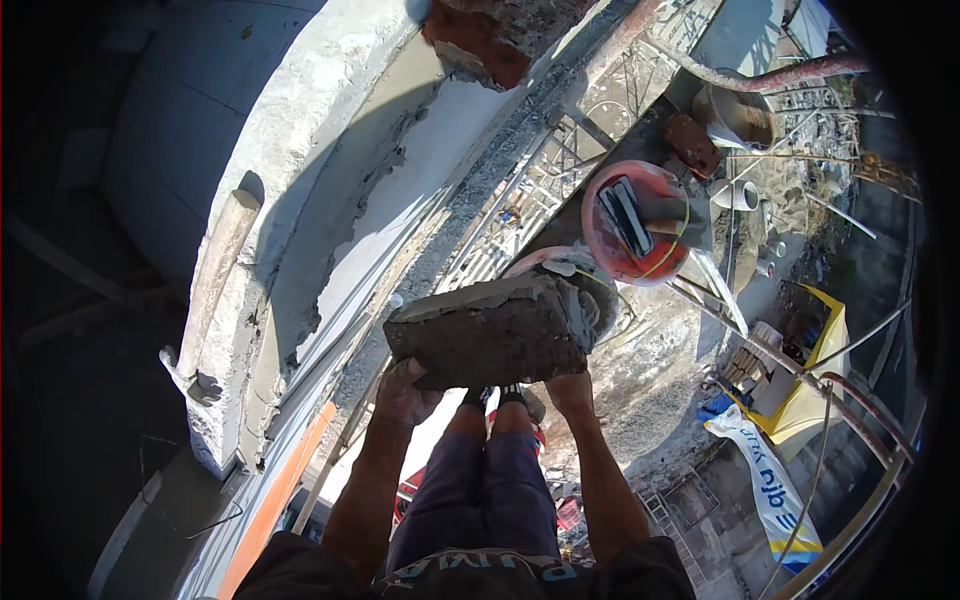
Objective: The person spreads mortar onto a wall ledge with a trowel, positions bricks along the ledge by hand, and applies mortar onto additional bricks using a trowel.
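Both of my hands hold a large brick (pixel 480 345) in front of my body. Grey wet mortar covers its upper edge and right end. My left hand (pixel 404 396) grips the lower left corner, and my right hand (pixel 570 391) has the lower right corner; the fingers are partly hidden by the brick. To the left runs a wall top (pixel 375 190) with a band of grey mortar along it. A reddish block (pixel 490 50) sits at its far end. On the wall's pale outer strip lies a hammer (pixel 222 275) with a wooden handle.
A red bucket (pixel 598 225) with a black-and-white tool (pixel 627 218) in it stands right of the wall. Another bucket (pixel 598 295) is partly behind the brick. Scaffold poles (pixel 760 345) cross the right side. Far below are rubble ground and a yellow tarp (pixel 815 410).
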`<state>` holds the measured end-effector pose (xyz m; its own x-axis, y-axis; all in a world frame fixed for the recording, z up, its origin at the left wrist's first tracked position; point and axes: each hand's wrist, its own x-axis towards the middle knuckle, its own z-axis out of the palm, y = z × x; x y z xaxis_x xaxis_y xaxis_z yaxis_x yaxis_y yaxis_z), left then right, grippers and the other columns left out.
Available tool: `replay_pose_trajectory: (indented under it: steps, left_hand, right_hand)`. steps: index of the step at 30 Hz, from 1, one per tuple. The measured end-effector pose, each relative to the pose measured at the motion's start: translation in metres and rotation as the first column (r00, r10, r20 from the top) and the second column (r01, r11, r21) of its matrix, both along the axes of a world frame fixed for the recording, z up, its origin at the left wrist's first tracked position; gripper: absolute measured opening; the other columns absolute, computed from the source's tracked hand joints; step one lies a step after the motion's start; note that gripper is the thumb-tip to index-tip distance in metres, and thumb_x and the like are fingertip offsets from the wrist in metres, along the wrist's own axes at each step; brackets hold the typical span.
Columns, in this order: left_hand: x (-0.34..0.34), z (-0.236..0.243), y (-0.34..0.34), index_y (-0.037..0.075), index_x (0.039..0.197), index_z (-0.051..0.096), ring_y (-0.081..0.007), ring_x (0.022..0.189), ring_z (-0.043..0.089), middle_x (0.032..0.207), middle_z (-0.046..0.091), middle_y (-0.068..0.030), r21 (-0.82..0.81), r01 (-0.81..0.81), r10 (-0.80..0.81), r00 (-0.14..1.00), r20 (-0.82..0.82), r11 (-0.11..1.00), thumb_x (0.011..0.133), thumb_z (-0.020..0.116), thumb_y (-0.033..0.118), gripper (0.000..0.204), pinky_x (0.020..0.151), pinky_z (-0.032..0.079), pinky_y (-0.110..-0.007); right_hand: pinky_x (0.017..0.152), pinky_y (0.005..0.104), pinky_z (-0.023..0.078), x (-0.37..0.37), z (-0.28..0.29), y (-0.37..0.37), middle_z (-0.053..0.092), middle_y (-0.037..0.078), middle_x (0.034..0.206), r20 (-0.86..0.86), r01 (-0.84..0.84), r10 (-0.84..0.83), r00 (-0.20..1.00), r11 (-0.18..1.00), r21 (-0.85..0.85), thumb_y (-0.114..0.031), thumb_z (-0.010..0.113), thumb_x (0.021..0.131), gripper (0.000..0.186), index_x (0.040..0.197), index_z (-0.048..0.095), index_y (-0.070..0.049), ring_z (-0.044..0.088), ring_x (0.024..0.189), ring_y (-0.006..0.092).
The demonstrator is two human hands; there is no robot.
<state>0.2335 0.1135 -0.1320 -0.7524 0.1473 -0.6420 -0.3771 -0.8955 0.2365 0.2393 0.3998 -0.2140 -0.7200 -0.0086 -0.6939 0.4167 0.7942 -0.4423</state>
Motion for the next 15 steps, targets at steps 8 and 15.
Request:
replay_pose_trajectory:
  steps: [8,15]
  left_hand:
    - [-0.023,0.062,0.029,0.003,0.137,0.046,-0.0265,0.121,0.058,0.134,0.057,-0.0127,-0.066,-0.279,0.276,0.960,-0.057,0.958,0.087,0.072,0.030,0.062,0.104,0.049,-0.041]
    - [-0.069,0.096,0.029,0.003,0.137,0.046,-0.0258,0.121,0.058,0.132,0.059,-0.0109,-0.037,-0.379,0.372,0.920,-0.125,0.925,0.089,0.070,0.027,0.059,0.104,0.048,-0.039]
  right_hand:
    - [0.092,0.0323,0.048,-0.038,0.160,-0.081,0.061,0.012,0.116,0.219,0.480,-0.530,0.819,0.425,-0.768,-0.024,0.075,0.084,0.060,0.131,0.051,0.006,0.059,0.106,0.0194]
    - [0.089,0.0298,0.048,-0.095,0.190,-0.140,0.058,0.010,0.112,0.120,0.431,-0.577,0.808,0.440,-0.788,-0.020,0.076,0.084,0.056,0.128,0.050,0.004,0.058,0.102,0.0163]
